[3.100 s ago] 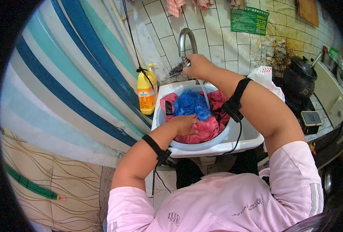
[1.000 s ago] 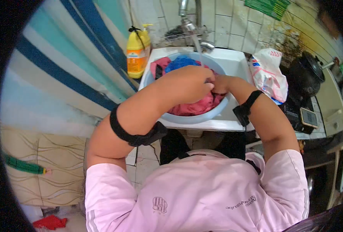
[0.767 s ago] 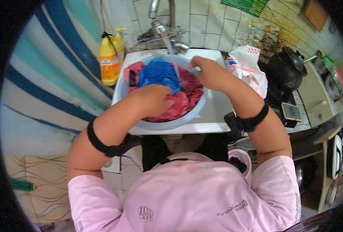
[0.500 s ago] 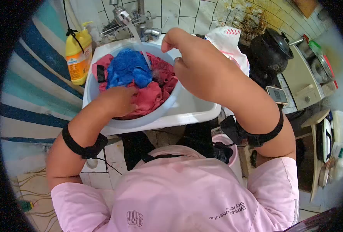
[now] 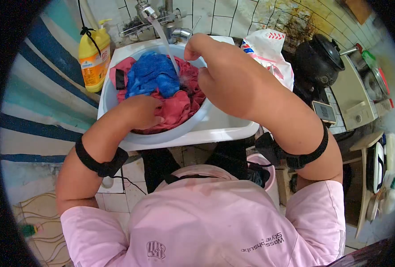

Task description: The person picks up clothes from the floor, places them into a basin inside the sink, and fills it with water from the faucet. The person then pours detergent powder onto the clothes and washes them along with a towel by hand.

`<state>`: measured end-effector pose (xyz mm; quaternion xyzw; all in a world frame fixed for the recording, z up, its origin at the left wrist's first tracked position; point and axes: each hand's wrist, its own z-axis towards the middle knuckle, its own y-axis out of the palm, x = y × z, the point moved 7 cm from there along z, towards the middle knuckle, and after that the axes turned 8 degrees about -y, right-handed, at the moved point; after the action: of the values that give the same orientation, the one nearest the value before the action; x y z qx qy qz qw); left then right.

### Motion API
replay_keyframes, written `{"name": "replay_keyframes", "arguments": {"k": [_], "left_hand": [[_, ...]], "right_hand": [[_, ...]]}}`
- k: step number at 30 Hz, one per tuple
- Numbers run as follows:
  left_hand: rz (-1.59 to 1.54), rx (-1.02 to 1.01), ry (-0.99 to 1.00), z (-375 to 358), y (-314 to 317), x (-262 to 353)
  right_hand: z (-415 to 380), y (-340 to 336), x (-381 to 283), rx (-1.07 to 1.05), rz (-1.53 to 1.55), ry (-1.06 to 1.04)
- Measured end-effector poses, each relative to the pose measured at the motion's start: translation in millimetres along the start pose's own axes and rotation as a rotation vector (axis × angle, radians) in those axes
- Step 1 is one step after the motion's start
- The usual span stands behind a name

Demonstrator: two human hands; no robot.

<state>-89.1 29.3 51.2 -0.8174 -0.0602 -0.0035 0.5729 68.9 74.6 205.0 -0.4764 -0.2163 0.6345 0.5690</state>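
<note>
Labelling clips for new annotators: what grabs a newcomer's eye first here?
Probably the bright blue cloth heaped on reddish-pink cloth in the pale blue basin, with water running down from the tap beside it. Next, the right hand, large in view at the basin's right side, thumb and forefinger apart. Then the yellow bottle left of the basin.
</note>
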Motion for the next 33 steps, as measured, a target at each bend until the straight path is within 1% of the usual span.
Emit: {"name": "replay_keyframes", "arguments": {"k": [3,5,9,18,20,21,23,24,26,27,28,29,30,31,33], "left_hand": [[-0.008,-0.022,0.014,-1,-2,0],[-0.013,-0.028,0.013,2,0,-2],[0.015,-0.078,0.001,2,-2,2],[-0.015,-0.064,0.029,2,1,1],[0.010,-0.085,0.009,3,1,1],[0.031,-0.105,-0.013,3,1,2],[0.023,-0.098,-0.021,0,-3,4],[0.006,-0.097,-0.037,-2,-3,5],[0.002,-0.098,-0.026,-6,-7,9],[-0.020,-0.091,-0.030,-8,-9,10],[-0.005,-0.090,-0.018,-6,-4,5],[-0.045,-0.033,0.015,-3,2,-2],[-0.087,0.026,0.046,-2,3,-5],[-0.090,0.005,0.015,-9,-5,2],[-0.085,0.013,0.027,-8,-1,-1]], "right_hand": [[2,0,-1,0.018,-0.032,-0.028],[3,1,2,-0.022,-0.032,0.033],[3,2,3,-0.002,-0.043,0.001],[1,11,11,-0.004,-0.005,0.019],[-3,18,13,0.033,-0.043,-0.124],[-8,23,24,0.042,-0.049,-0.117],[-22,39,54,-0.060,-0.246,-0.016],[-33,40,62,-0.050,-0.250,-0.004],[-62,40,83,-0.107,-0.260,0.121],[-78,38,87,-0.093,-0.265,0.136],[-98,37,82,-0.062,-0.203,0.109],[-118,35,75,-0.032,-0.140,0.080],[-139,37,68,-0.102,-0.101,0.064],[-160,40,60,-0.172,-0.061,0.047],[-204,56,54,-0.204,-0.015,0.090]]}}
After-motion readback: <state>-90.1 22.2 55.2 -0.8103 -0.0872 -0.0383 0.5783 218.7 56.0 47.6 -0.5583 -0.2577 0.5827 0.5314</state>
